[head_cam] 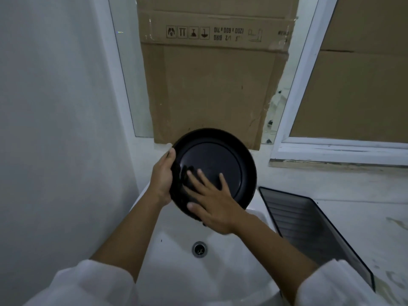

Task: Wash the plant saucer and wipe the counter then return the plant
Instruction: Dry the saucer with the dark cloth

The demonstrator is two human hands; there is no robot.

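A round black plant saucer (217, 160) is held tilted above the white sink (176, 268), its inner face turned toward me. My left hand (162, 177) grips its left rim, fingers curled behind it. My right hand (209, 199) lies flat on the saucer's lower inner face with fingers spread and straight. Something dark sits under those fingers; whether it is a cloth I cannot tell. No plant is in view.
The sink drain (199, 249) lies below the saucer. A dark ribbed drying tray (309, 226) rests on the marbled counter (364, 217) to the right. A cardboard sheet (212, 85) covers the window behind. A white wall (55, 107) closes the left side.
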